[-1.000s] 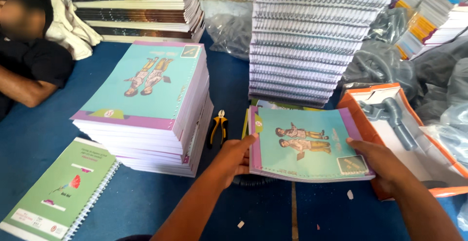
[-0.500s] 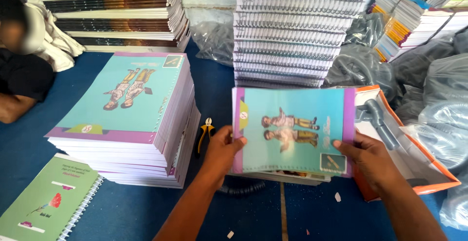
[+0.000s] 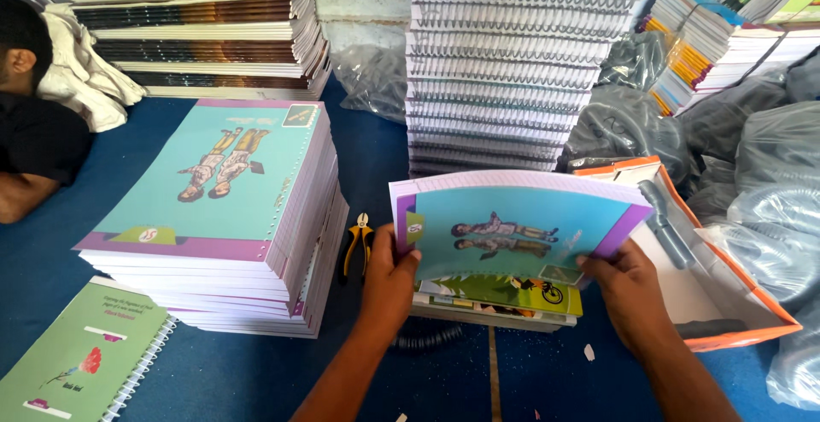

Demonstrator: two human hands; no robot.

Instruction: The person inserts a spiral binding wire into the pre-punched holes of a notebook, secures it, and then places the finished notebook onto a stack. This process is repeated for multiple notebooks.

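Gripping a teal-and-purple cover sheet [image 3: 512,230] at both short ends: left hand [image 3: 389,281] pinching the left edge, fingers [image 3: 400,243] curled over it, right hand [image 3: 628,290] clamping the lower right corner, thumb on top. Holding the sheet tilted up toward the camera, just above a low pile of loose pages [image 3: 500,298] topped by a green-and-yellow print. Long axis running left to right, punched edge along the top, printed figures lying sideways with heads toward the left hand.

Judging progress: sheet lifted and not yet laid flat, pile beneath unbound, black spiral coil [image 3: 427,337] lying just in front of the pile, unused.

Left of the sheet, yellow-handled pliers [image 3: 359,243] resting on the blue desk [image 3: 256,371], then a tall stack of matching covered pads [image 3: 213,217]. Behind the sheet, a tower of spiral-bound books [image 3: 512,63]. Right of it, an open orange-edged box [image 3: 709,260]. Far left, a finished green notebook [image 3: 81,358] and another person's arm [image 3: 26,196].
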